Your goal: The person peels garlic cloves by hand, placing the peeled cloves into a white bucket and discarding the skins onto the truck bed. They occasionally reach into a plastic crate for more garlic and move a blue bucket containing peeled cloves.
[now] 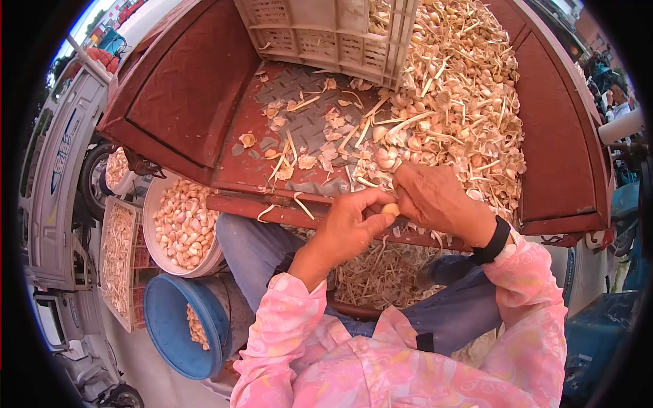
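Note:
My left hand (349,221) pinches a pale yellow garlic clove (390,209) between thumb and fingers, above the front edge of a red metal cart bed (286,209). Right beside it, my right hand (441,202) is closed, its curled fingers close against the clove. Whatever those fingers grip is hidden. Just beyond the hands lies a whitish garlic bulb (388,158). A heap of garlic cloves, dry skins and stalks (462,122) fills the right part of the bed. Loose skins and stems (289,153) are scattered over its dark tread-plate floor.
A white plastic crate (326,44) stands tilted at the back of the bed. On my left are a white bucket (151,234) of cloves, a blue bucket (163,333) with some cloves, and another crate (138,292). Stalks and skins (384,275) lie between my legs.

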Action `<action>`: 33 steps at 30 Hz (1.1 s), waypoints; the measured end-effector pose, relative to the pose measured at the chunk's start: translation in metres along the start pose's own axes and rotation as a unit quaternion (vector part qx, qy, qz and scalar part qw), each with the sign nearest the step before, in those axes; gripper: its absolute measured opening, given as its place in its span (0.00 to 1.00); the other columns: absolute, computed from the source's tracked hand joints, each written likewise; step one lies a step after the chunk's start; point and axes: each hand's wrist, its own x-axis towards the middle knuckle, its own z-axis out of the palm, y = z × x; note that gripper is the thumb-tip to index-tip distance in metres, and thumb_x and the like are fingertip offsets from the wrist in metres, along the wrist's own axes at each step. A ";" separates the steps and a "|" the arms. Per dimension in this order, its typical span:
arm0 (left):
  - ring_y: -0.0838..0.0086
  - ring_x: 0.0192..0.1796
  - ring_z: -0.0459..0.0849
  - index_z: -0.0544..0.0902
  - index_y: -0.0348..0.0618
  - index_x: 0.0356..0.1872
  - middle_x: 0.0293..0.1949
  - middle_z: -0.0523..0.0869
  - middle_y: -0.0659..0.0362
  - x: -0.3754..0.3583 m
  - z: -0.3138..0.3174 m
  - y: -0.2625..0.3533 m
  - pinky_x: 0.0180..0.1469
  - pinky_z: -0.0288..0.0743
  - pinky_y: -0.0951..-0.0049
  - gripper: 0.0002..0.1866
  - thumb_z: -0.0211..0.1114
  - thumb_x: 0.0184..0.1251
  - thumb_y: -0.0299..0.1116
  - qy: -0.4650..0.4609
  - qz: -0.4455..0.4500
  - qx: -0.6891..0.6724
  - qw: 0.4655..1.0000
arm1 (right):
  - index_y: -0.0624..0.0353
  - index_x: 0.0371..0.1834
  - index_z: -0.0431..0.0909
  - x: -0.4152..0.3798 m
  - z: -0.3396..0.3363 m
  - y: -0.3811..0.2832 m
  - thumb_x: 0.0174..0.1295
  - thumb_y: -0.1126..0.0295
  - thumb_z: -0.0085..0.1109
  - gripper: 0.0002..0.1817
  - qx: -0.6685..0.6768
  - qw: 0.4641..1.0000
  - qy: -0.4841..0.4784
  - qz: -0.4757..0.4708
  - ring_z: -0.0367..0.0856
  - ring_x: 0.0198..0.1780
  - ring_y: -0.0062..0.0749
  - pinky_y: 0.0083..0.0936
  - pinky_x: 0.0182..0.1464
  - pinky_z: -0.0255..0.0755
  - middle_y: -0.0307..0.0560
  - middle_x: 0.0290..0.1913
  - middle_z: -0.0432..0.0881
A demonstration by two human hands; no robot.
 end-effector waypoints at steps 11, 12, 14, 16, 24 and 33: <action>0.77 0.36 0.82 0.75 0.38 0.45 0.42 0.82 0.54 -0.004 -0.030 -0.007 0.37 0.78 0.81 0.10 0.60 0.64 0.29 0.119 0.009 -0.297 0.947 | 0.57 0.37 0.75 0.086 0.027 0.056 0.50 0.73 0.59 0.10 -0.069 0.997 -0.031 -0.002 0.78 0.40 0.48 0.38 0.43 0.72 0.48 0.32 0.77; 0.78 0.36 0.81 0.75 0.37 0.46 0.41 0.82 0.55 -0.002 -0.031 -0.007 0.36 0.77 0.82 0.11 0.60 0.65 0.30 0.143 0.014 -0.257 0.956 | 0.58 0.37 0.75 0.086 0.026 0.055 0.49 0.73 0.59 0.11 -0.062 0.998 -0.016 -0.010 0.78 0.40 0.48 0.38 0.43 0.72 0.49 0.33 0.77; 0.80 0.35 0.80 0.76 0.37 0.47 0.40 0.82 0.56 0.008 -0.027 -0.004 0.34 0.75 0.84 0.12 0.60 0.65 0.30 0.188 0.022 -0.175 0.966 | 0.59 0.37 0.75 0.080 0.020 0.050 0.49 0.73 0.59 0.11 -0.049 0.998 0.014 -0.023 0.78 0.40 0.48 0.38 0.42 0.71 0.50 0.33 0.76; 0.83 0.33 0.79 0.76 0.36 0.49 0.37 0.82 0.58 0.021 -0.017 -0.001 0.32 0.73 0.86 0.14 0.60 0.66 0.31 0.234 0.080 -0.091 0.965 | 0.59 0.38 0.74 0.069 0.008 0.032 0.50 0.73 0.59 0.11 0.031 0.998 0.032 -0.045 0.77 0.40 0.49 0.38 0.42 0.71 0.51 0.35 0.76; 0.88 0.25 0.72 0.78 0.38 0.47 0.29 0.81 0.63 0.028 -0.006 -0.002 0.25 0.66 0.87 0.13 0.53 0.72 0.35 0.161 0.041 -0.196 0.967 | 0.61 0.45 0.72 0.021 0.003 -0.001 0.58 0.74 0.54 0.12 0.188 0.980 0.064 -0.019 0.75 0.39 0.51 0.40 0.39 0.70 0.53 0.34 0.74; 0.88 0.23 0.70 0.78 0.40 0.40 0.25 0.79 0.63 0.016 0.018 -0.008 0.23 0.62 0.89 0.10 0.55 0.71 0.37 0.185 0.017 -0.187 0.965 | 0.68 0.43 0.68 -0.002 0.004 -0.012 0.49 0.73 0.61 0.19 0.000 0.999 0.009 -0.042 0.79 0.39 0.42 0.33 0.37 0.73 0.50 0.34 0.75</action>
